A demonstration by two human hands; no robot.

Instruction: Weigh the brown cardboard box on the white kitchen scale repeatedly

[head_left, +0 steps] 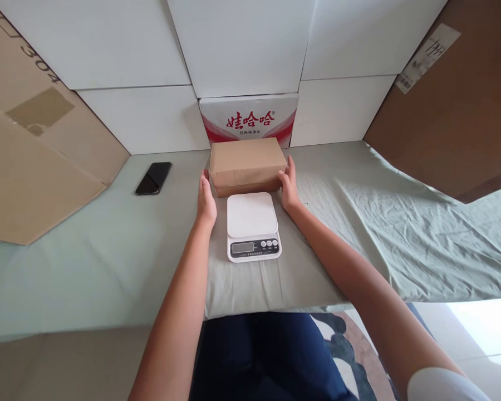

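Observation:
A brown cardboard box sits on the cloth-covered surface, its top flaps closed. My left hand is at its left end and my right hand is at its right end, so the box is held between the two. The right thumb rests on the box's front corner. Just in front of the box lies a white digital kitchen scale, its blank display and round buttons facing me. Nothing stands on the scale's platform.
A black smartphone lies to the left. Behind the box stands a white and red carton with Chinese lettering. Large cardboard sheets flank the space, one at left and one at right. The green cloth is wrinkled at right.

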